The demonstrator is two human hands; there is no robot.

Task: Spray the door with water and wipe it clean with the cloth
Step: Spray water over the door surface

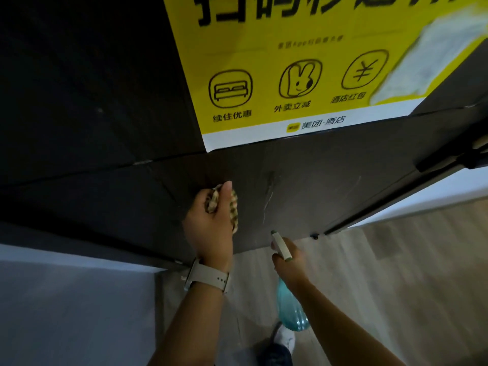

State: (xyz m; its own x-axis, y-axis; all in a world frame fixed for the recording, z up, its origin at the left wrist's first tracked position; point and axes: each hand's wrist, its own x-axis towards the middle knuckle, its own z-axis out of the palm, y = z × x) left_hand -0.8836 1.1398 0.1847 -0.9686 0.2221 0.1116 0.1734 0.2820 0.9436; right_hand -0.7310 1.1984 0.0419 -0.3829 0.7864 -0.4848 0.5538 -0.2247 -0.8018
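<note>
Head view, nearest first: a white shoe stands on the pale wood-look floor. Above it the right hand curls round the neck of a translucent teal plastic spray bottle, whose white nozzle head points at the lower part of the dark brown wooden door. Whether the bottle holds much water I cannot tell; its body looks see-through and tinted.

The left hand, with a pale grey watch strap on its wrist, grips a bunched checked beige cloth and presses it against the door near its lower edge. Pale streaks show on the panel just to the right of the cloth.

Farther up, a yellow paper poster with black icons is stuck to the door.

Wiping seems to be the step in hand, with spraying at the ready. The next move likely calls for sweeping the cloth right, across the streaks.
</note>
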